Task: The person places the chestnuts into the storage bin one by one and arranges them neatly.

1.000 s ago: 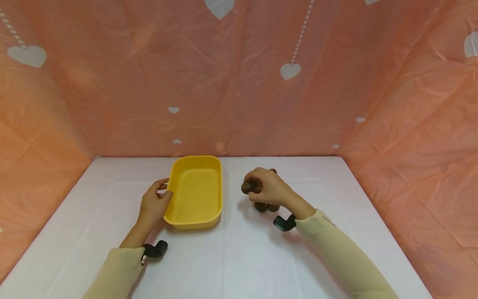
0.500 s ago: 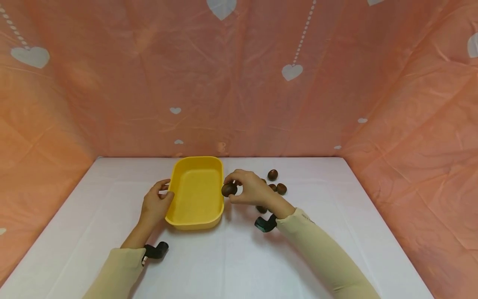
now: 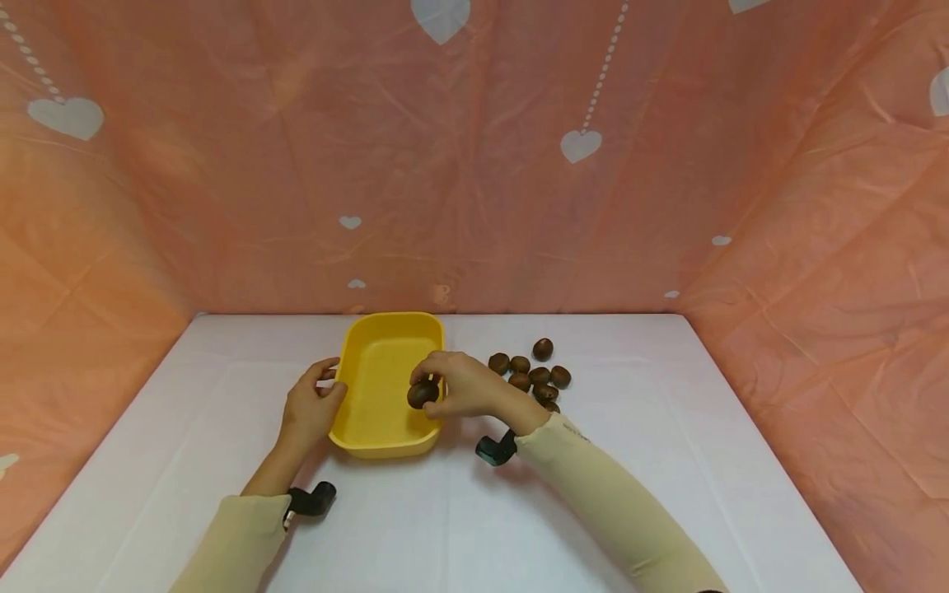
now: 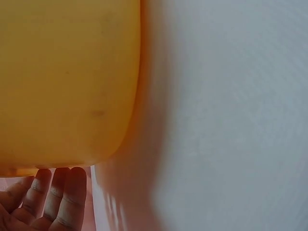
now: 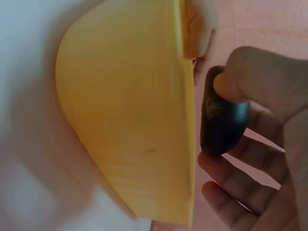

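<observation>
A brown chestnut point(image 3: 423, 394) is pinched between the thumb and fingers of my right hand point(image 3: 469, 385), over the right side of a yellow plastic tray point(image 3: 371, 371). The right wrist view shows this dark, glossy chestnut point(image 5: 224, 118) just beyond the rim, its flat side toward the tray. On the tray's left, my left hand point(image 3: 310, 408) touches the outside of the wall; the left wrist view has its fingertips point(image 4: 74, 180) against the tray, the fingers fairly straight. Several loose chestnuts point(image 3: 539, 375) lie right of the tray, some partly behind my right hand and wrist.
A white cloth point(image 3: 445, 519) covers the table. A pink-orange curtain point(image 3: 489, 206) with white hearts stands behind and at both sides. A black wrist camera point(image 3: 495, 450) sits below the right wrist, another black camera point(image 3: 315, 499) beside the left.
My right hand has moved left from the chestnut pile, carrying a chestnut over the tray's right rim. More of the pile now shows. My left hand has stayed at the tray's left side.
</observation>
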Demonstrator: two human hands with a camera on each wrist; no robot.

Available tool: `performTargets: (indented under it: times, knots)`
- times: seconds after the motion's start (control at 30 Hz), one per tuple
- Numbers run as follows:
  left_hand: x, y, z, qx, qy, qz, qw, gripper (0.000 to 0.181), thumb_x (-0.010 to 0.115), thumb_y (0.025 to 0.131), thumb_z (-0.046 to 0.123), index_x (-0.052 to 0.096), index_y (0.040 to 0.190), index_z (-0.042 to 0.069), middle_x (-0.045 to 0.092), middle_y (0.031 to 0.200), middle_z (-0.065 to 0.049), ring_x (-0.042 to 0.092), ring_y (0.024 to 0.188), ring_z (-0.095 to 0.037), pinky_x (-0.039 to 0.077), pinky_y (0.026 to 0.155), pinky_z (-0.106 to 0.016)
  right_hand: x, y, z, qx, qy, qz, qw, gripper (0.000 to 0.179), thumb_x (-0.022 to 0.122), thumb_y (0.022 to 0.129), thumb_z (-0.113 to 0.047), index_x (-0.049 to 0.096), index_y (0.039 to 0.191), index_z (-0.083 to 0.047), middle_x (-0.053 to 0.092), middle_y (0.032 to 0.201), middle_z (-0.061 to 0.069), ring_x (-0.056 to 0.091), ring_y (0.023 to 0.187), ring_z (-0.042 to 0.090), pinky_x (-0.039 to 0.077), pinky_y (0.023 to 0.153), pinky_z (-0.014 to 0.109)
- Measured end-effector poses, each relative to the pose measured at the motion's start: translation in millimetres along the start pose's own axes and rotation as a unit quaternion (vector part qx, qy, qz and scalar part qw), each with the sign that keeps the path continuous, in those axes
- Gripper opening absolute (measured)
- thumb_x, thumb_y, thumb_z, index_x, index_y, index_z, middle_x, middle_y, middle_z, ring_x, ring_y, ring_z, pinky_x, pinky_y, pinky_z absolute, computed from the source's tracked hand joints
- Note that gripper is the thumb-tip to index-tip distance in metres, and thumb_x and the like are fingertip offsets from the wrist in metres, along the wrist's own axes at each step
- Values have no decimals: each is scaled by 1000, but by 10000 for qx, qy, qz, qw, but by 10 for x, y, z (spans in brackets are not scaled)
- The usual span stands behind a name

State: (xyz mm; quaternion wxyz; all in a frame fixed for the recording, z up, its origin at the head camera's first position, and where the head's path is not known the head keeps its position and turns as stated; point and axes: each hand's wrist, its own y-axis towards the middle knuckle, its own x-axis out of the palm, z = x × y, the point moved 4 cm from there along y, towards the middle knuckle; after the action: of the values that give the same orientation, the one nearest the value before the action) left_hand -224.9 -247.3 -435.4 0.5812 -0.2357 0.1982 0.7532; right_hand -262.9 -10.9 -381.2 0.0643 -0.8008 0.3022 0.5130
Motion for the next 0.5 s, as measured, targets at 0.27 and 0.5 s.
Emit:
performTargets:
  times: [0.27,0.5]
  knots:
    - [14,4,-20,21,-86,-15,10000,49,49,93,18,45,141,10,55,130,-18,61,103,-30,52,79,-32,189,113,27,-34,-279,-613,9977,32,75,78,-21,68,109,-15,65,107,-3,55,91,9,45,87,20]
    - [2,-9,-3,17,-53,21,10000,49,49,93,18,45,142,10,55,131,-18,60,103,-30,52,78,-31,302,223,11,-76,-688,-1182,9906,32,78,76,-22,70,106,-18,64,100,-5,54,84,8,44,80,17]
